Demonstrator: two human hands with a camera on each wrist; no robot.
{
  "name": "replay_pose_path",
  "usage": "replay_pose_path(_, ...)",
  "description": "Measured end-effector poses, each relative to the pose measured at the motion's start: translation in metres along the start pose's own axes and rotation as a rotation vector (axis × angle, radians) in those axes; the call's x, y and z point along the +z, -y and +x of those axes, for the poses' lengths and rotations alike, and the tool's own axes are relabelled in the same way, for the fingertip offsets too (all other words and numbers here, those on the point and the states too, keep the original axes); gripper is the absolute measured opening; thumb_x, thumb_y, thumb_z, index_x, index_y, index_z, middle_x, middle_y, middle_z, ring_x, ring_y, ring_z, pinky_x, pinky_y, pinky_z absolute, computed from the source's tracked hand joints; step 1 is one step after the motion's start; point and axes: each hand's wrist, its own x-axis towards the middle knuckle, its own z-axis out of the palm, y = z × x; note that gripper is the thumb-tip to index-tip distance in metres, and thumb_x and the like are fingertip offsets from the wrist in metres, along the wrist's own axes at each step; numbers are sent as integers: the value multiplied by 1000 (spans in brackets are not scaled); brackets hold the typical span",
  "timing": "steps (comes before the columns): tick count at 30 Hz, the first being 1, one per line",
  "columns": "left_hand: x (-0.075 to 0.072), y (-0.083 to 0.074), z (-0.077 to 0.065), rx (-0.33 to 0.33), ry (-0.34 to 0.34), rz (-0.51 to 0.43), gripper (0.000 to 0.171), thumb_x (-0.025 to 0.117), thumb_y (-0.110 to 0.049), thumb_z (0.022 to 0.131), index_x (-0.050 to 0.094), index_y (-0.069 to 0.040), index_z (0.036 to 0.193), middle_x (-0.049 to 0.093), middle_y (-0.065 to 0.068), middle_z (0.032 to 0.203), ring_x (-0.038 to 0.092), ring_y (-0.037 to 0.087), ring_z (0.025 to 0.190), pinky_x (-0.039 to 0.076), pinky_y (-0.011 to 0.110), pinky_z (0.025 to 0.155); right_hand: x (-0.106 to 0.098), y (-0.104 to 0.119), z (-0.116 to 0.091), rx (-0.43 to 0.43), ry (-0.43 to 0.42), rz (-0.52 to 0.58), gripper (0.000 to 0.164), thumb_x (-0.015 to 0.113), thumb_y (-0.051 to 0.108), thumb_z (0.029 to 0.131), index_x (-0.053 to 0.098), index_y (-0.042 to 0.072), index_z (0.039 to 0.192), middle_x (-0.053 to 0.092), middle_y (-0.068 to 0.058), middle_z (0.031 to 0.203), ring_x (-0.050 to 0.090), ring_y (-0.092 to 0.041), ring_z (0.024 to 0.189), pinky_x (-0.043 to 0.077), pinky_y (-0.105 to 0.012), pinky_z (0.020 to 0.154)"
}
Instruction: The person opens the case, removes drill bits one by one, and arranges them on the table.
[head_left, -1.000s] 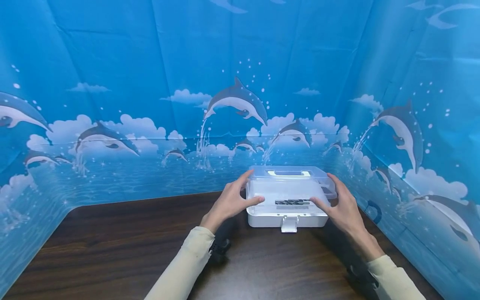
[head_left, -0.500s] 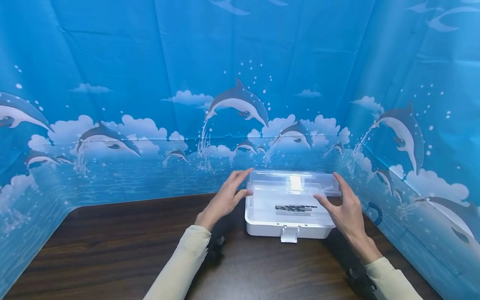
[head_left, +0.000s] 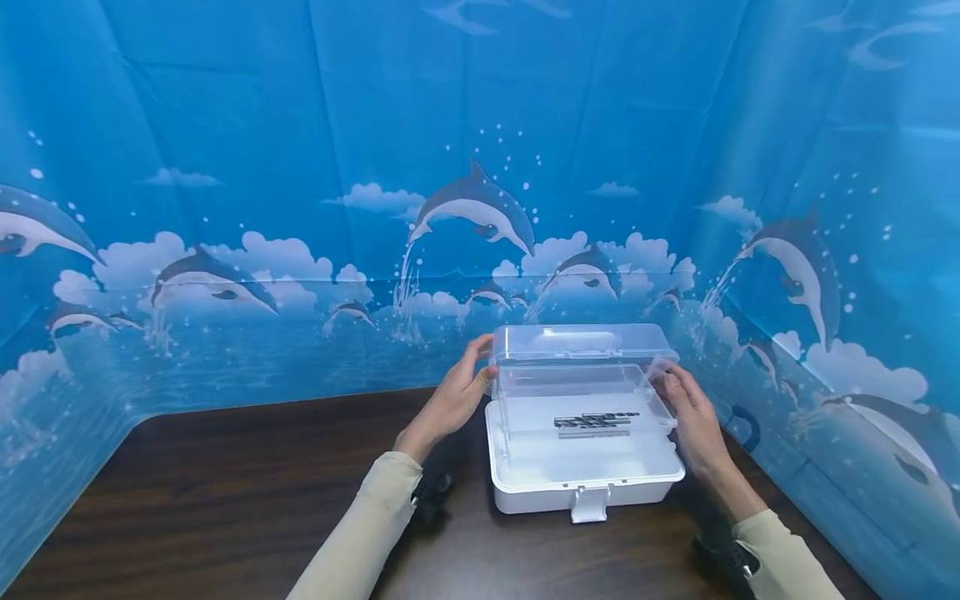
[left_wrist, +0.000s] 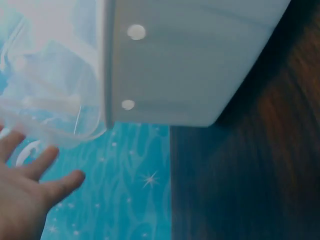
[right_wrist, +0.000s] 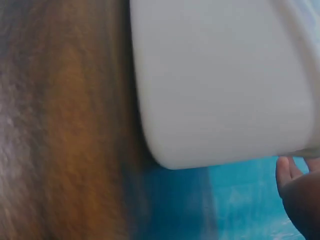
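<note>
A white storage box with a raised clear lid stands on the table. Inside it, a clear tray shows above the white base. Several dark, slim twisted pieces that look like drill bits lie in the middle of the box. My left hand is at the lid's left end, fingertips and thumb right at its edge; the left wrist view shows its fingers spread. My right hand is at the right rear corner, fingers bent by the lid and tray; what they grasp is hidden.
The white front latch hangs down over the dark wooden table. A blue dolphin-print curtain rises behind the table and along its sides, close on the right. A dark band sits at the left wrist.
The box has slid toward me, and its lid has swung back, uncovering more of the inside. My right hand has moved from the front of the lid to the right rear corner.
</note>
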Motion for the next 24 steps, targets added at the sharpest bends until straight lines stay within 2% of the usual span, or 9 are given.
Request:
replay_pose_path(2,2,2,0,-11,-30,-25,68,37,-57,105,20,-24,161,29,9,161,33,29,146,36,59,108,1,-5,-1,35,32,10,60,41,46,110,29,18,162,35,-21,158,27,-44,146,26,-67,110)
replay_pose_path(5,3,3,0,-36,-66,-62,66,32,-57,107,21,-21,161,32,10,159,36,30,144,35,58,109,4,-8,-2,70,25,24,63,47,45,108,29,20,162,35,-20,158,26,-43,147,27,-68,108)
replay_pose_path(8,1,2,-1,-74,-92,-89,65,30,-57,107,22,-20,160,41,9,155,41,32,141,36,58,108,7,-9,-4,83,-5,14,63,54,42,106,35,19,161,41,-18,154,33,-40,144,36,-60,107)
replay_pose_path(12,-4,3,-4,-133,-106,-88,65,30,-58,108,27,-20,160,51,10,149,45,34,139,37,61,107,13,-11,-5,79,-51,4,60,61,40,103,47,12,154,51,-17,147,47,-37,136,50,-41,95)
replay_pose_path(16,-8,5,-6,-194,-50,-95,64,30,-52,110,22,-17,163,38,12,158,36,36,144,34,62,109,18,-15,-6,67,-91,19,53,63,36,103,56,6,146,57,-18,142,56,-37,128,54,-28,86)
replay_pose_path(20,-11,4,-7,-216,-3,-127,58,29,-38,113,11,-20,166,22,13,166,29,41,146,39,63,104,22,-19,-8,28,-79,-12,53,62,36,103,54,10,149,54,-14,146,54,-37,131,53,-36,89)
replay_pose_path(24,-13,4,-7,-228,14,-143,57,27,-28,114,3,-27,166,20,15,166,39,46,140,50,60,91,24,-22,-9,-16,-12,-66,54,60,25,105,45,18,156,47,-13,153,48,-41,135,51,-45,92)
